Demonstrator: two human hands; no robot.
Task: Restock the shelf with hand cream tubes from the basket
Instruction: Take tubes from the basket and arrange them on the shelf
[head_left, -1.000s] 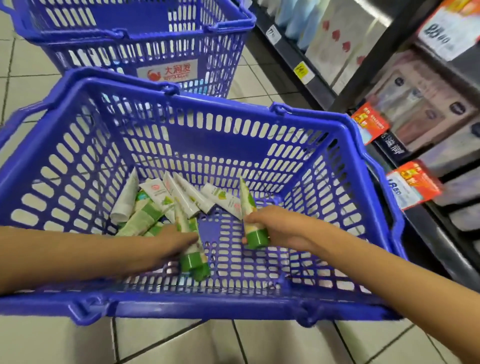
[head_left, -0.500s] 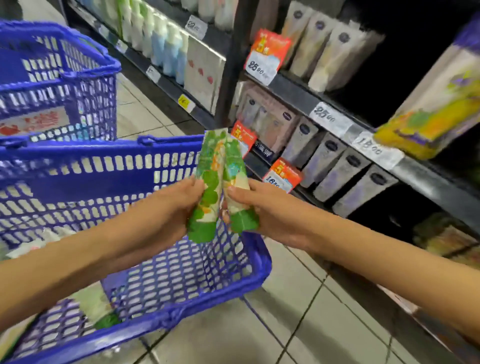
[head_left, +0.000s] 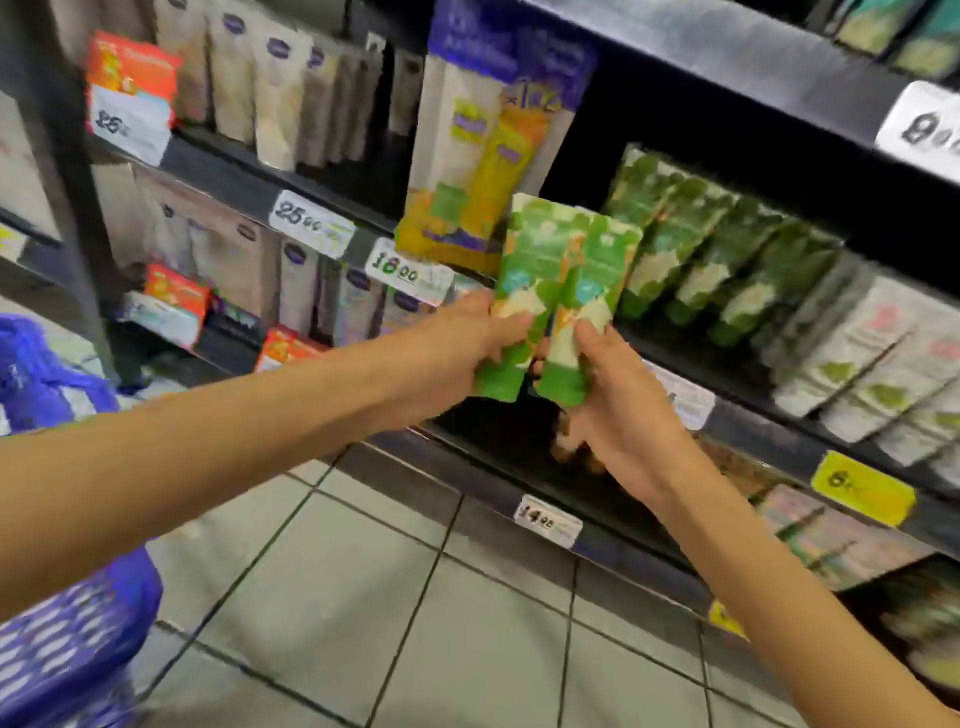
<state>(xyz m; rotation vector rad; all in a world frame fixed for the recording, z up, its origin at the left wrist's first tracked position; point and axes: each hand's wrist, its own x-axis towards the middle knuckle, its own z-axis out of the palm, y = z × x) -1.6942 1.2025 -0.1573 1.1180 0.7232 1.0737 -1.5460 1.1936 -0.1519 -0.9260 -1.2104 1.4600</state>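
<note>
My left hand (head_left: 462, 353) grips a green hand cream tube (head_left: 524, 291) and my right hand (head_left: 618, 410) grips a second green tube (head_left: 589, 301). Both tubes stand upright side by side, caps down, touching each other. They are held just in front of the dark shelf (head_left: 769, 415), left of a row of matching green tubes (head_left: 717, 265) lying on it. The blue basket (head_left: 67, 639) shows only at the lower left edge, behind my left forearm; its contents are hidden.
A tall yellow and purple pack (head_left: 478, 156) stands on the shelf right behind the held tubes. White and grey tubes (head_left: 280, 88) fill the shelves to the left, pale packs (head_left: 883, 364) to the right. Price tags (head_left: 410, 270) line the shelf edges. Tiled floor (head_left: 415, 597) lies below.
Both hands have lifted the two tubes out of the basket and carried them up and right to the shelf. The basket has slid to the lower left of the view.
</note>
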